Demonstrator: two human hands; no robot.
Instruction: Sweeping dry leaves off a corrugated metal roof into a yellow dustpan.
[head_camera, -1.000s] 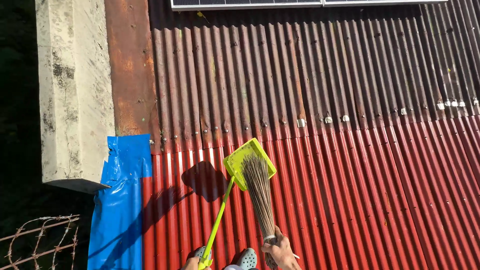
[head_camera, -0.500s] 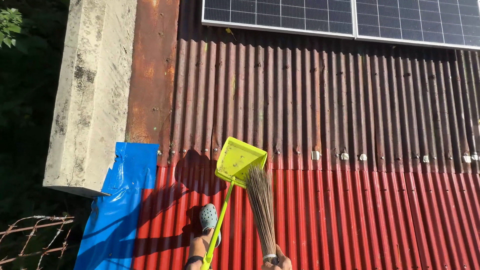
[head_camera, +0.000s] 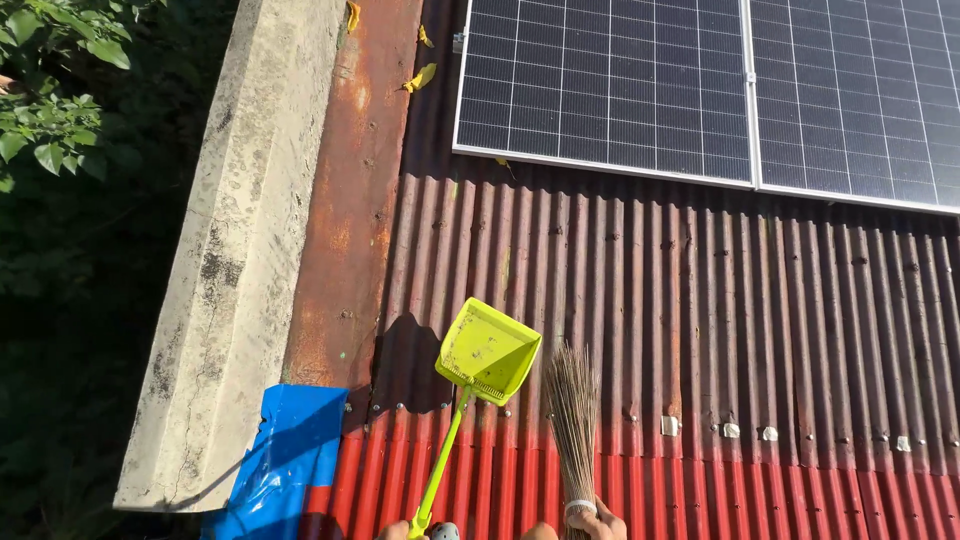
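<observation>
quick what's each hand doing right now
Left hand: closed on the yellow-green dustpan handle.
Right hand: closed around the stick broom.

Bare hands only, cut off by the lower frame edge: left hand (head_camera: 395, 530) a sliver, right hand (head_camera: 590, 523) showing knuckles. No sleeves, gloves or rings visible.

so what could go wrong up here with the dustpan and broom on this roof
The corrugated roof slopes and ends at a drop beside the concrete ledge, so a slip could be serious. The left hand grips only the tip of the dustpan handle, so it might slide away. The stiff twig broom could scratch the solar panels.
</observation>
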